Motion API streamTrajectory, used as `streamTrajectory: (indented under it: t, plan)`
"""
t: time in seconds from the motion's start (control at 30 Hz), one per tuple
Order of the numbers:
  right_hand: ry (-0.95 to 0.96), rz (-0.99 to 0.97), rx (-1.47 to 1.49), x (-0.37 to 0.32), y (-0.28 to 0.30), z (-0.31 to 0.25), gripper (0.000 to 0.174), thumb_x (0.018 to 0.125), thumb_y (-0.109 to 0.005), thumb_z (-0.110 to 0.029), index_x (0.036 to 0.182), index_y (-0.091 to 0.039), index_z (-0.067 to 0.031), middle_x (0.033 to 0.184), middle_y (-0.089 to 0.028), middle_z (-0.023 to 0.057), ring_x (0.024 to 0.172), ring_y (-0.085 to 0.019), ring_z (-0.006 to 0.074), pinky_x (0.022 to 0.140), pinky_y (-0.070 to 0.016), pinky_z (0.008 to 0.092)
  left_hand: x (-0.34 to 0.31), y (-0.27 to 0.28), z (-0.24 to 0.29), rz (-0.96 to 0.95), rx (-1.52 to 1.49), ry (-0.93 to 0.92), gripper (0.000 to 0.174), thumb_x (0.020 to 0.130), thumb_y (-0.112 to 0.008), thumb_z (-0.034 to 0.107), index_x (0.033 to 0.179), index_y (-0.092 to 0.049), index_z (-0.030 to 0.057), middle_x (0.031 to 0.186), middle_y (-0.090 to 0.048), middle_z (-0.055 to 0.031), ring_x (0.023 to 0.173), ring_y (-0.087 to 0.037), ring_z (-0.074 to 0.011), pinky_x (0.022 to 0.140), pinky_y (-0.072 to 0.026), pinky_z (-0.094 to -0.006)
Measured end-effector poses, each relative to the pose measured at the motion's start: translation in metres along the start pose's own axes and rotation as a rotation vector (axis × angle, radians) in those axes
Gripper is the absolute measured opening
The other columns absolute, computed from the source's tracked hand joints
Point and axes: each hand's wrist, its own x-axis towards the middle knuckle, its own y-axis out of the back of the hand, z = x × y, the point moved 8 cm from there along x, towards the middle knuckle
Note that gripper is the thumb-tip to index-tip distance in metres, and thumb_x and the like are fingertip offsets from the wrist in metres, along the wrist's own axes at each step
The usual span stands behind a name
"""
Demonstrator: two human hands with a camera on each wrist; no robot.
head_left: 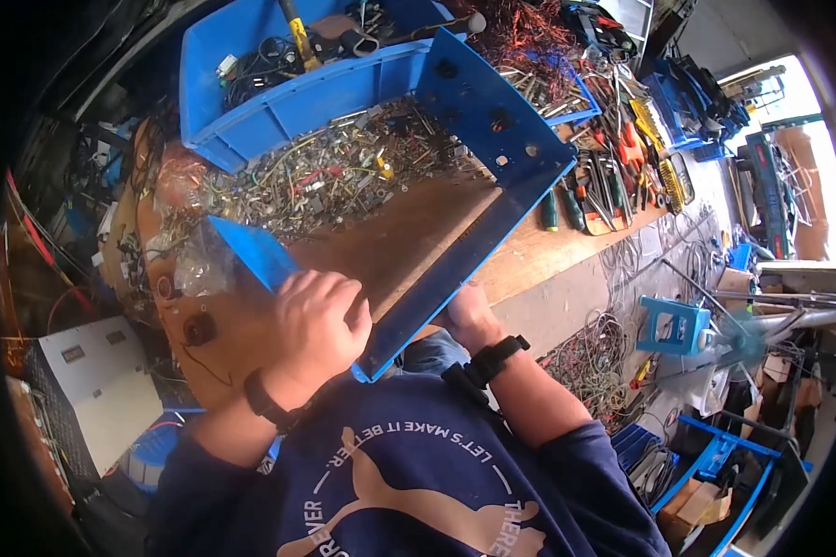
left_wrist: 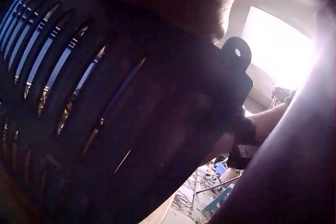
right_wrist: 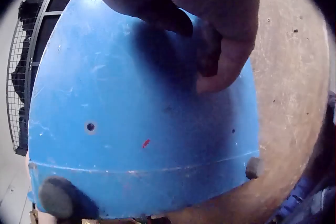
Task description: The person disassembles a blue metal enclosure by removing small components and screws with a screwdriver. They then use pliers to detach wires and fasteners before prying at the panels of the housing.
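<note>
**Left hand** [head_left: 318, 323] — clenched in a fist round the near end of the left wall of the blue tray [head_left: 488, 116], knuckles up.

**Tray** — held slantwise above the near edge of the workbench [head_left: 548, 255]. Seemingly tipped away from the body, far end pointing toward the blue bin [head_left: 288, 102] at the bench's far left corner. Contact of far end with bench not discernible.

**Loose hardware** [head_left: 334, 176] — screws, hooks and wire scraps heaped across the tray's far half; near half of the floor bare.

**Right hand** [head_left: 469, 317] — partly hidden behind the right wall. In the wrist view, fingers [right_wrist: 220, 50] curled over the blue panel and clamped on it, so gripping too.

**Hand tools** [head_left: 613, 167] — spread along the right edge of the bench, just beyond the tray's right wall.

**Handling, by judgement** — keep both grips level to prevent sideways roll. Alter the tilt slowly to hold the heap in check. Guard the near end, seemingly wall-less, against small pieces escaping toward the lap. Avoid knocking the right wall into the tools.
</note>
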Motion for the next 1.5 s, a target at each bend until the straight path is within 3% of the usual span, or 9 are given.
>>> streamTrajectory:
  t: [0.43, 0.53, 0.63, 0.67, 0.73, 1.07, 1.17, 1.27, 1.5]
  plan:
    - [0.238, 0.134, -0.19, 0.021, 0.013, 0.02, 0.026, 0.086, -0.039, -0.006, 0.105, -0.05, 0.0075, 0.078, -0.06, 0.0148, 0.06, -0.062, 0.0214, 0.045, -0.0523, 0.0325, 0.007, -0.007, 0.0, -0.135, -0.038, -0.009, 0.014, 0.066, -0.072, 0.012, 0.077, -0.066, 0.0058, 0.079, -0.066, -0.0088, 0.074, -0.061, -0.0287, 0.068, -0.0448, -0.0393]
    - [0.229, 0.124, -0.311, 0.05, 0.021, 0.053, 0.041, 0.083, -0.047, -0.008, 0.118, -0.038, 0.011, 0.085, -0.059, 0.0216, 0.071, -0.063, 0.029, 0.065, -0.0539, 0.0377, 0.007, -0.01, 0.003, -0.152, -0.019, -0.021, 0.013, 0.067, -0.071, 0.01, 0.078, -0.066, 0.0049, 0.08, -0.066, -0.0099, 0.074, -0.061, -0.03, 0.068, -0.0454, -0.039]
    - [0.421, 0.4, -0.458, 0.014, 0.016, 0.023, 0.028, 0.087, -0.046, -0.009, 0.112, -0.042, 0.0056, 0.09, -0.059, 0.0198, 0.083, -0.062, 0.0285, 0.073, -0.0507, 0.0375, 0.008, -0.014, 0.005, -0.198, -0.001, -0.022, 0.012, 0.068, -0.07, 0.008, 0.078, -0.066, 0.0038, 0.081, -0.066, -0.0111, 0.074, -0.061, -0.0309, 0.068, -0.0453, -0.0383]
    - [0.453, 0.368, -0.403, 0.03, 0.019, 0.038, 0.044, 0.083, -0.048, -0.007, 0.122, -0.036, 0.0082, 0.1, -0.056, 0.028, 0.095, -0.058, 0.0392, 0.084, -0.0466, 0.0422, 0.007, -0.015, 0.005, -0.203, 0.006, -0.035, 0.012, 0.068, -0.07, 0.008, 0.079, -0.066, 0.0033, 0.081, -0.066, -0.0118, 0.074, -0.061, -0.031, 0.069, -0.0455, -0.0382]
    - [0.435, 0.424, -0.472, 0.018, 0.019, 0.027, 0.053, 0.078, -0.047, -0.004, 0.127, -0.034, 0.0085, 0.117, -0.05, 0.0327, 0.11, -0.052, 0.0436, 0.094, -0.0415, 0.0449, 0.006, -0.017, 0.005, -0.222, 0.023, -0.039, 0.013, 0.069, -0.07, 0.007, 0.08, -0.066, 0.0027, 0.081, -0.066, -0.012, 0.073, -0.061, -0.0303, 0.069, -0.0456, -0.0381]
    - [0.602, 0.241, -0.334, 0.035, 0.025, 0.044, 0.056, 0.078, -0.05, -0.007, 0.129, -0.032, 0.0107, 0.12, -0.049, 0.03, 0.117, -0.047, 0.0407, 0.099, -0.0385, 0.0416, 0.004, -0.018, -0.001, -0.227, 0.077, -0.005, 0.014, 0.069, -0.07, 0.007, 0.081, -0.065, 0.0031, 0.077, -0.064, -0.0107, 0.067, -0.058, -0.0273, 0.066, -0.0444, -0.037]
    - [0.251, 0.098, -0.277, 0.037, 0.031, 0.044, 0.046, 0.08, -0.048, -0.009, 0.12, -0.041, 0.0119, 0.105, -0.057, 0.0247, 0.099, -0.059, 0.0341, 0.088, -0.0467, 0.0378, 0.003, -0.018, -0.002, -0.218, 0.077, 0.011, 0.013, 0.069, -0.07, 0.007, 0.08, -0.064, 0.0037, 0.077, -0.064, -0.0098, 0.066, -0.058, -0.0267, 0.066, -0.0441, -0.0371]
    - [0.134, 0.004, -0.182, 0.018, 0.023, 0.02, 0.021, 0.079, -0.047, -0.005, 0.098, -0.046, 0.0044, 0.072, -0.055, 0.0138, 0.066, -0.06, 0.0231, 0.061, -0.0516, 0.0325, 0.002, -0.017, 0.0, -0.206, 0.085, 0.022, 0.014, 0.069, -0.071, 0.01, 0.08, -0.065, 0.005, 0.078, -0.064, -0.009, 0.07, -0.059, -0.0273, 0.068, -0.0444, -0.0377]
    - [-0.168, 0.005, -0.028, -0.004, 0.009, 0.001, 0.023, 0.085, -0.047, -0.009, 0.103, -0.045, 0.0051, 0.094, -0.053, 0.0193, 0.082, -0.061, 0.0308, 0.065, -0.0563, 0.0489, 0.001, -0.015, 0.006, -0.159, 0.095, 0.002, 0.015, 0.068, -0.072, 0.011, 0.08, -0.066, 0.0058, 0.078, -0.065, -0.0081, 0.071, -0.06, -0.0271, 0.069, -0.0444, -0.0373]
